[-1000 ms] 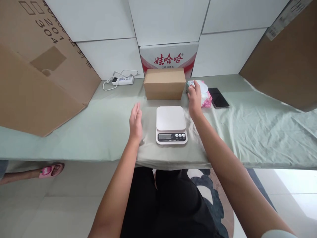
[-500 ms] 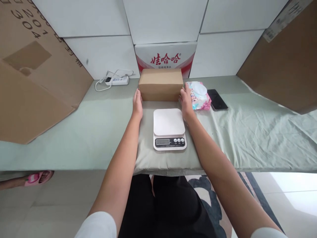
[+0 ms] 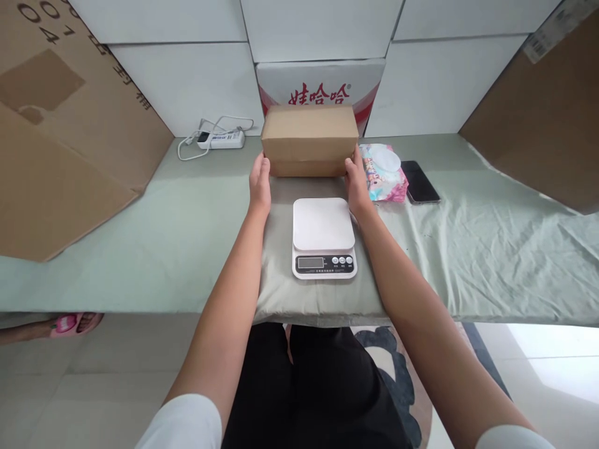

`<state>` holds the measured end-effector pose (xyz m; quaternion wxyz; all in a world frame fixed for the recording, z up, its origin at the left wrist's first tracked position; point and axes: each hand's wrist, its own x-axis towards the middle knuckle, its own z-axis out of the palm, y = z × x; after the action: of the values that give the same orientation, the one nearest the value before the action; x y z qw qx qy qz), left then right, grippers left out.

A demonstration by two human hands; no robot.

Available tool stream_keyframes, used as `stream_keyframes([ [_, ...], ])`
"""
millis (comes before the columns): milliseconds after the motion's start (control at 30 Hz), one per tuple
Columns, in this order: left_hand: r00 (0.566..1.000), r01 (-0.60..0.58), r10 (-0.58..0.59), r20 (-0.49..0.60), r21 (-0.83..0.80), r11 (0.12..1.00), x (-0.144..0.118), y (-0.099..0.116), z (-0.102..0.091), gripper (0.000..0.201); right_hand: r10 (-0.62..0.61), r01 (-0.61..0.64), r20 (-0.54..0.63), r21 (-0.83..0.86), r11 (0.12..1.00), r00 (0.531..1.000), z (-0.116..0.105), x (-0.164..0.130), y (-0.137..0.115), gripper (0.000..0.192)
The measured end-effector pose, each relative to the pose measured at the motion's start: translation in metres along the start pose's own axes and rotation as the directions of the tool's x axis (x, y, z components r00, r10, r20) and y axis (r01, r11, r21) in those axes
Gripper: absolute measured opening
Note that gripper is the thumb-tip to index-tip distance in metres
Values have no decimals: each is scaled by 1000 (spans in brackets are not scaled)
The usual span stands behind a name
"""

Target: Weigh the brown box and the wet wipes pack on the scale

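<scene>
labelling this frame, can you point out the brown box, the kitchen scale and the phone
brown box (image 3: 309,134), head view, middle of its front face
kitchen scale (image 3: 322,224), head view, centre of its white weighing plate
phone (image 3: 421,182), head view, middle of its dark screen

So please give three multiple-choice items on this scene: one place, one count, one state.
1. Where is the scale?
A. nearer the person than the box
B. on the phone
C. on the floor

2. How many round buttons on the scale?
A. one
B. three
C. six

3. The hands are
A. on the two ends of the box
B. resting on the scale
C. holding the phone

Answers: 1 A, the box is beyond it. 2 B, three beside the display. 3 A, left hand and right hand press its ends.
</scene>
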<state>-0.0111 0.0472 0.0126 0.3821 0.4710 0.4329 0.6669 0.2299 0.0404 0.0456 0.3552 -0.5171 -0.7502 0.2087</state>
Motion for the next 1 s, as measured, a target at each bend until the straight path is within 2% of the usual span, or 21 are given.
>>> stream_keyframes([
  [67, 997, -71, 71, 0, 2, 997, -8, 16, 0, 80, 16, -10, -109, 55, 998, 994, -8, -8, -13, 82],
  [167, 989, -146, 146, 0, 22, 989, -35, 44, -4, 78, -81, 112, -186, 163, 980, 979, -26, -33, -31, 89],
  [233, 990, -142, 143, 3, 62, 988, -64, 60, -9, 77, -111, 139, -169, 165, 976, 979, -38, -59, -36, 94],
  [300, 993, -122, 121, 18, 96, 988, -98, 69, -15, 78, -90, 101, -117, 94, 990, 989, -48, -90, -36, 99],
  [400, 994, -98, 91, 62, 112, 989, -142, 72, -21, 76, -80, 88, -98, 70, 994, 992, -56, -132, -30, 100],
  [467, 993, -89, 81, 83, 96, 991, -161, 70, -22, 76, -95, 107, -123, 93, 990, 988, -57, -150, -25, 97],
  [700, 997, -67, 66, 30, 27, 997, -179, 59, -23, 68, -107, 191, -249, 342, 920, 963, -38, -172, -4, 87],
  [1000, 996, -92, 91, 11, 34, 995, -192, 57, -25, 66, -50, 157, -251, 426, 891, 967, -30, -182, 3, 85],
])
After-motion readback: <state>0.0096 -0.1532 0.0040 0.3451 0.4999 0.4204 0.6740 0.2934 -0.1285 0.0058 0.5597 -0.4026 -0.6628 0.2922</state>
